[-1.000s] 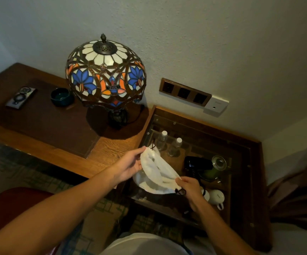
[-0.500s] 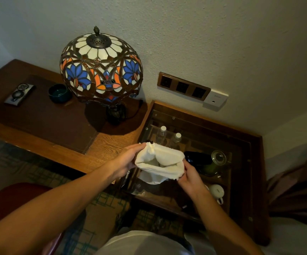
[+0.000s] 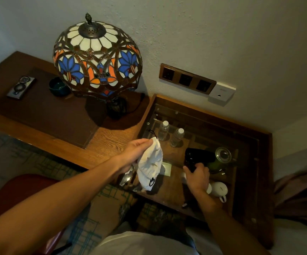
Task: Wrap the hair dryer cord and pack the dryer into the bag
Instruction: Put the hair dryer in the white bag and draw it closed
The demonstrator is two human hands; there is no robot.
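Note:
A white drawstring bag [image 3: 150,165] hangs from my left hand [image 3: 132,155], which grips it near its top edge; a black cord loop sticks out above. The black hair dryer [image 3: 198,155] lies on the glass top of the low side table [image 3: 248,181]. My right hand [image 3: 197,176] curls round the dryer's handle at its near end. The dryer's cord is hidden under my right wrist, apart from a dark bit near the table's front edge.
Under the glass stand two water bottles [image 3: 170,134], a green kettle [image 3: 221,158] and a white cup [image 3: 219,190]. A stained-glass lamp [image 3: 97,57] stands on the wooden desk [image 3: 101,144] to the left. Wall sockets [image 3: 186,79] lie behind. A red chair [image 3: 20,190] is at lower left.
My right hand has let go of the bag and moved right onto the dryer's handle. The bag now hangs from my left hand alone.

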